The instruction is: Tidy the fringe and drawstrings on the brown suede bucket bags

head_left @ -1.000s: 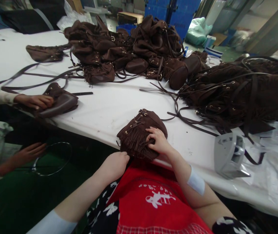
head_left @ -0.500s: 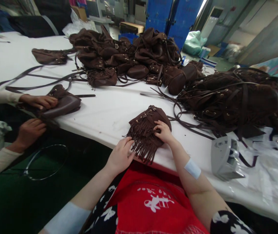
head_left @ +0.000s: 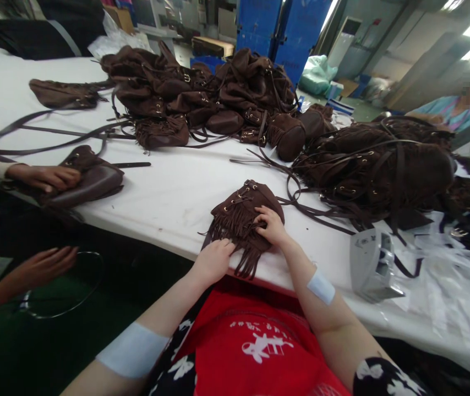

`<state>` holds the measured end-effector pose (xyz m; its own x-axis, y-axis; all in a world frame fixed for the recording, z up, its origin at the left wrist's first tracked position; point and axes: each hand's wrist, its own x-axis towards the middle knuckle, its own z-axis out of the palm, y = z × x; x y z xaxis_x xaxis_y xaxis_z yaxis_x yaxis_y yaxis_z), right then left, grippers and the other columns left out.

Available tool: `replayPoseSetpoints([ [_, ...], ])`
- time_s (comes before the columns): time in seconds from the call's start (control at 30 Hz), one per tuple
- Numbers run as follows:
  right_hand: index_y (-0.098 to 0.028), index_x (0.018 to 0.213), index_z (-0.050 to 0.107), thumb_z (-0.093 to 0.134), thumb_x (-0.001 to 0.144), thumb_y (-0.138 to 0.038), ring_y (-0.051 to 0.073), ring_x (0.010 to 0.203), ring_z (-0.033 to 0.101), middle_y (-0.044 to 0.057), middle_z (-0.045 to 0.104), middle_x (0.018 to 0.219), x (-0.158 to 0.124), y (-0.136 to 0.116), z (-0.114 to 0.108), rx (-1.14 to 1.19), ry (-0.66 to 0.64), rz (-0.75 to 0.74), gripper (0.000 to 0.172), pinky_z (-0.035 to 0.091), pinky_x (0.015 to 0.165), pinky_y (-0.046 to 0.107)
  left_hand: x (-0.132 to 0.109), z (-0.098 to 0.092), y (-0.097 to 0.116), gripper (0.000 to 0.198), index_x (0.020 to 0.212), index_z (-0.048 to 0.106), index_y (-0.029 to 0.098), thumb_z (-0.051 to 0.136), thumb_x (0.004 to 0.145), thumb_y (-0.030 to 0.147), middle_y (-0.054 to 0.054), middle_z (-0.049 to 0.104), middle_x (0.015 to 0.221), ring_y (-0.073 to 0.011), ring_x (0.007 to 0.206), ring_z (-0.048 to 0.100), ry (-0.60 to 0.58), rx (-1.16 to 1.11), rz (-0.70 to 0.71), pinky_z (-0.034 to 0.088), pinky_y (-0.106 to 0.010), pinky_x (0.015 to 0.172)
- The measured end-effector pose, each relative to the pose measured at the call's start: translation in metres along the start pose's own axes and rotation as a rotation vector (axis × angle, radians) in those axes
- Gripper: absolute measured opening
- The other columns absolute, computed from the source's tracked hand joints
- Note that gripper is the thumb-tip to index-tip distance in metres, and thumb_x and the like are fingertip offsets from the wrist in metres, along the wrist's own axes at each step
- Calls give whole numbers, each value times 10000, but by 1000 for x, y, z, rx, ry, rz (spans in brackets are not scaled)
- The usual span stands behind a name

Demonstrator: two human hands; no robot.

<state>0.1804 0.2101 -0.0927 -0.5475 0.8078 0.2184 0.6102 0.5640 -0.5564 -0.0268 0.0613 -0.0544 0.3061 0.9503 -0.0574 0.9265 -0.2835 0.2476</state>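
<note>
A dark brown fringed bag [head_left: 255, 192] lies at the table's front edge, its fringe hanging toward me. Metal eyelets and a cord show near its top. At its lower left, my left hand [head_left: 215, 261] is closed on strands of the fringe, its fingertips partly hidden. My right hand [head_left: 271, 226] rests on the bag's right side with bent fingers holding the bag and fringe. The bag's strap [head_left: 301, 204] runs off to the right.
Brown bags are heaped at the back [head_left: 227, 121] and right [head_left: 408, 165]. A grey dispenser-like box [head_left: 370, 267] stands by clear plastic [head_left: 458, 286]. At left, a co-worker's hand [head_left: 49, 177] rests on another bag [head_left: 94, 181]; their other hand [head_left: 47, 268] is below the table edge.
My left hand has moved inward and up onto the fringe, whose strands are now gathered rightward. My right hand stays on the bag. The co-worker's lower hand has moved down, away from their bag.
</note>
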Motion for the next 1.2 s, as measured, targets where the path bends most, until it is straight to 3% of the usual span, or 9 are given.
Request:
replayPoseSetpoints([
  [0.23,-251,815,670,665,673,-204,272,1329,408,29,581,1313,-2,1,1,40,10,-14,149,286,1104,516,-57,-13,-2,236,787,585,196,406,847,54,-54,618,860,-191,879,577,-46,-89,-63,464,-323,834],
  [0.33,-249,806,670,662,670,-202,274,1322,416,27,590,1299,-2,1,1,33,21,-13,145,295,1099,510,-69,-17,0,215,782,566,204,417,825,54,-42,605,854,-180,843,575,-33,-139,-72,477,-307,793],
  [0.4,-250,803,670,661,669,-205,275,1319,420,26,591,1297,-2,1,2,26,25,-11,142,299,1096,509,-62,-19,-2,206,852,570,205,416,830,69,-52,598,927,-184,901,570,62,-148,-93,480,-312,835],
  [0.5,-252,806,672,655,672,-204,272,1319,422,25,594,1294,-2,1,2,19,27,-8,144,302,1094,513,-30,-19,-10,230,1045,569,191,474,843,138,-96,561,1153,-224,1109,517,209,-108,-119,446,-361,968],
  [0.63,-251,812,673,663,669,-202,270,1324,418,26,587,1306,-2,-1,2,24,30,0,151,297,1100,514,20,-18,-21,252,1038,594,176,499,811,123,-113,572,1142,-254,1117,517,64,44,-133,445,-387,959],
  [0.73,-257,813,676,671,670,-203,266,1329,413,17,580,1314,-2,-1,2,32,27,11,153,289,1107,512,30,-18,-22,226,904,613,179,437,813,71,-93,618,991,-221,956,597,-49,83,-115,474,-340,838],
  [0.83,-261,817,678,677,665,-201,260,1331,413,11,577,1320,-3,-1,1,41,22,10,164,286,1113,500,11,-20,-22,197,836,595,184,431,811,78,-74,647,874,-212,839,635,-84,73,-110,475,-323,748],
  [1.03,-256,765,667,683,634,-174,251,1306,448,-5,608,1280,-1,-4,0,117,-57,-70,155,319,1106,464,-48,-27,-19,224,925,575,204,405,824,99,-63,683,878,-236,846,653,-145,18,-154,468,-344,734],
  [1.2,-249,764,664,671,641,-163,253,1284,465,4,618,1257,0,-10,0,111,-69,-69,150,343,1088,466,-62,-32,-5,281,962,573,216,396,804,66,-47,673,906,-223,864,639,-160,-10,-91,468,-345,766],
])
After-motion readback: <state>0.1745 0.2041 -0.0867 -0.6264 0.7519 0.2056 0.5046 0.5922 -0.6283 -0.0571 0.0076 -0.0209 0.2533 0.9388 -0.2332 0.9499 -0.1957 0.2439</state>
